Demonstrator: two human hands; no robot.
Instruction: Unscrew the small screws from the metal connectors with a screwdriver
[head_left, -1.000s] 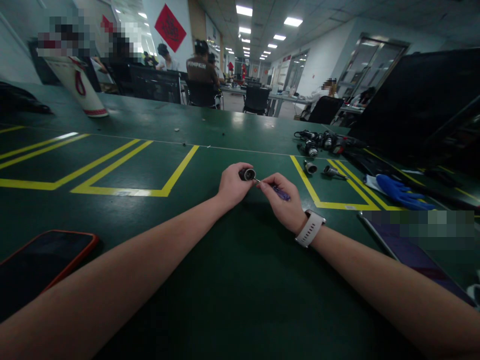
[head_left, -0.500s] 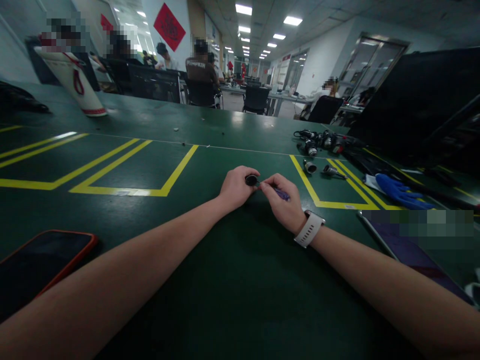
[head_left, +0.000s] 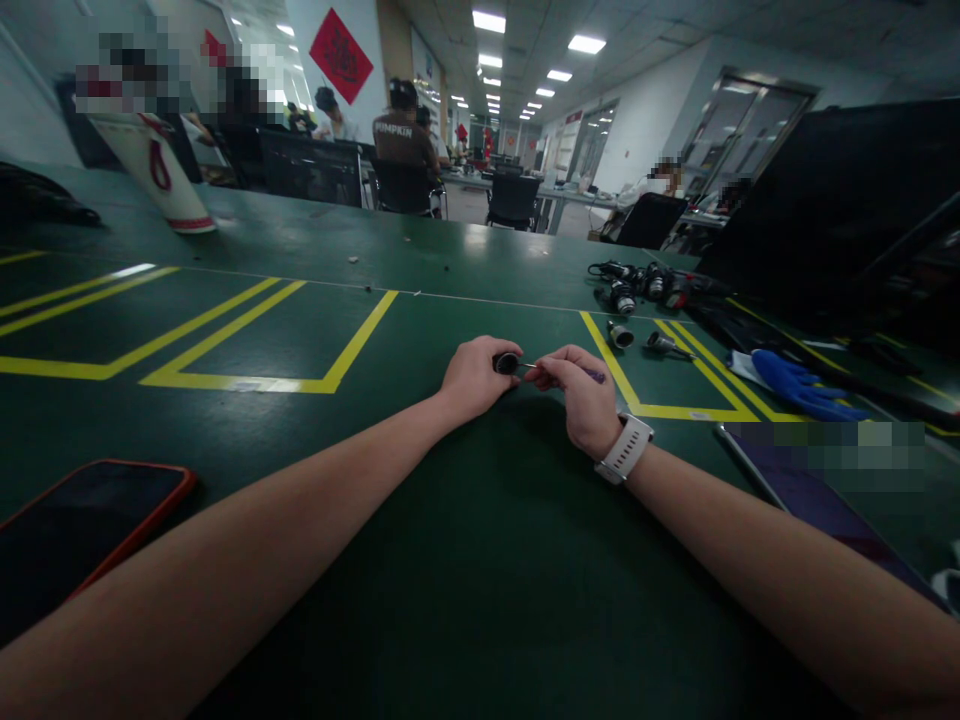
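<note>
My left hand (head_left: 478, 378) is closed round a small black round part (head_left: 505, 363), whose circular end faces me just above the table. In my right hand (head_left: 579, 388) is a thin screwdriver (head_left: 595, 376) with a purple handle, mostly covered by my fingers. Its slim metal shaft points left to the rim of the black part. Whether the tip touches the part or sits inside it I cannot tell. A watch with a pale strap is on my right wrist.
Metal fittings (head_left: 620, 335) lie right of my hands, with black cylindrical devices (head_left: 622, 297) behind them. Further right are a blue glove (head_left: 806, 383) and a tablet-like device (head_left: 817, 510). An orange-edged phone (head_left: 97, 530) lies at left. A white cup (head_left: 161, 175) stands far left. People sit beyond the table.
My right hand has shifted slightly right, away from the left, and more of the screwdriver's shaft shows. My left hand and the black part have barely moved.
</note>
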